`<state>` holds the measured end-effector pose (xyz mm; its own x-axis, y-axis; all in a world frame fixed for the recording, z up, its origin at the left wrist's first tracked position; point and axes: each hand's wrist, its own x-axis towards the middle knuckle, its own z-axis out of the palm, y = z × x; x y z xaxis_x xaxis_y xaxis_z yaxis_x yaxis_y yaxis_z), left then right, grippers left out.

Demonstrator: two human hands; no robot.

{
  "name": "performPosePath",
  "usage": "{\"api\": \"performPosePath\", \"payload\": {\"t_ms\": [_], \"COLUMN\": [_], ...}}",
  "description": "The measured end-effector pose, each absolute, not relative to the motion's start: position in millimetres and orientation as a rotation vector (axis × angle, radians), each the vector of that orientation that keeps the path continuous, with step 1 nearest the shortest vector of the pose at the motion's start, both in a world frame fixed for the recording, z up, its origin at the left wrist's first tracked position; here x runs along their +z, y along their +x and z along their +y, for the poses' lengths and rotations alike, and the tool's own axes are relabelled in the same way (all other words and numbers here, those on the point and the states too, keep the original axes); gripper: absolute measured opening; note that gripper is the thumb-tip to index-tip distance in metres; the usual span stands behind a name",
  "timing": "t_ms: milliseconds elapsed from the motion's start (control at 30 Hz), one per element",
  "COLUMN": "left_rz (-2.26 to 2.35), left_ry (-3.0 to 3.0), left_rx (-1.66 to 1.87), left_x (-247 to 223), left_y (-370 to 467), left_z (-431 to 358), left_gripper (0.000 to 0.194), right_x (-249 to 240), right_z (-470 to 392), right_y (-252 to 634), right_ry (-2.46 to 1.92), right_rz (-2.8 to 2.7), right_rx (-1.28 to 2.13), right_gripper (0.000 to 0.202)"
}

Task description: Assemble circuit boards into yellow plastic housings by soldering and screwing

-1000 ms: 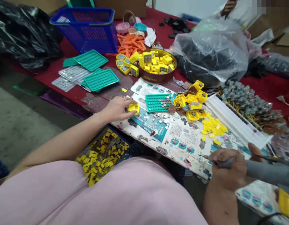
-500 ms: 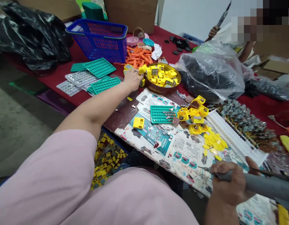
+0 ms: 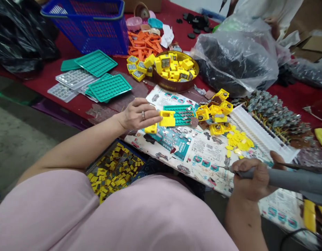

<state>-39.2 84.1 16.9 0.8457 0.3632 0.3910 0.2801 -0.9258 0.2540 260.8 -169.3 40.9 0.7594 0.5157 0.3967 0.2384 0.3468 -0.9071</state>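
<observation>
A yellow box point(image 3: 167, 119) is held at its left end by the fingers of the left hand point(image 3: 143, 114), in a narrow pinch, above the printed card point(image 3: 202, 150) that is spread along the near edge of the tabletop point(image 3: 182, 39). The left end of a green tray point(image 3: 179, 120) is partly hidden behind the box; whether the two are touching cannot be told. A second yellow box point(image 3: 151, 129) is seen just below the fingers, near the card's left corner; whether it is touched is unclear.

A grey tool point(image 3: 286, 178) is gripped by the right hand point(image 3: 254, 177), with the fingers wrapped around its body and its thin tip pointed left over the card, by the near edge. Small metal discs point(image 3: 185, 139) are scattered in front of the tray. Farther right, open yellow boxes point(image 3: 215, 111) are clustered, with yellow flat pieces point(image 3: 239, 139) heaped between them and a white rack point(image 3: 265, 134). Toward the far edge, a round bowl point(image 3: 173, 86) is piled with more yellow boxes, and orange pieces point(image 3: 144, 44) are heaped between it and a blue basket point(image 3: 99, 33).
</observation>
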Motion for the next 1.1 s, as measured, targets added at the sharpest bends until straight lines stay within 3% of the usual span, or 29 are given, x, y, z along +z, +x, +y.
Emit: {"api": "performPosePath", "payload": {"t_ms": [233,633,800,1000,1100], "left_rz": [0.103,0.371,0.346,0.354,0.261], "left_ry": [2.801,2.857,2.763,2.487,2.571], "left_rx": [0.659,0.625,0.926,0.137,0.037], "left_x": [18.2,7.9,15.6,25.6,20.5], "left_y": [-15.1,-1.6,4.2,52.9,85.1], "left_z": [61.9,44.9,27.9,-1.7,-15.7], "left_gripper": [0.014,0.019,0.019,0.03,0.033], "right_x": [36.2,36.5,33.7,38.0,41.6], "right_z": [-179.2,-184.5,-184.5,-179.7,-178.5], "right_y": [265.6,267.0,268.4,261.0,255.9], "right_ry": [-1.18,-1.182,-1.16,-1.141,-1.152], "right_rz": [-0.784,-0.776,-0.789,-0.814,-0.828], "right_rx": [0.173,0.167,0.176,0.2,0.23], "right_gripper": [0.039,0.041,0.039,0.035,0.035]}}
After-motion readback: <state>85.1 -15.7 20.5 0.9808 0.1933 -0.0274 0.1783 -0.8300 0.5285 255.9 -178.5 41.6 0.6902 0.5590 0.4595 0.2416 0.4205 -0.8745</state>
